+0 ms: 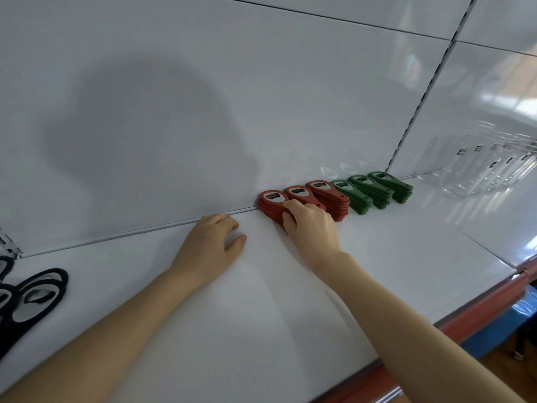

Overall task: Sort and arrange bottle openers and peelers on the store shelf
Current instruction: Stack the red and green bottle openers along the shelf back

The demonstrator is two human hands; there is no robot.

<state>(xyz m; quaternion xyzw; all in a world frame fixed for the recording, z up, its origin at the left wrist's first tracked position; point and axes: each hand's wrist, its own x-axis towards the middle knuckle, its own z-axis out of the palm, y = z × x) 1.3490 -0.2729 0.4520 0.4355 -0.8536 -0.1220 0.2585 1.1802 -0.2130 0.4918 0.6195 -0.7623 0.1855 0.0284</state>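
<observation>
right hand (pixel 312 228) is on the leftmost red opener stack (pixel 268 202): fingers curled over its handle end and near flank, thumb hidden behind the hand, so it reads as a grip rather than a flat push. left hand (pixel 210 245) rests on the shelf (pixel 261 309) just left of that stack, apart from it, fingers loosely curled, nothing in it. Stack sits at the back of the shelf, at the left end of a row with two more red stacks (pixel 325 194) and three green stacks (pixel 374 190), close-packed along the back panel (pixel 203 112). Key relation: each opener's long axis runs diagonally, metal head at the back panel, handle toward the front-right, so the right fingers come in from the handle end, along the axis. My read: squaring this stack to its neighbour is the right hand's job; left is close enough to brace the open side. Black openers (pixel 37 298) lie unsorted far left, nearer the left hand. Clear containers (pixel 476 167) far right
</observation>
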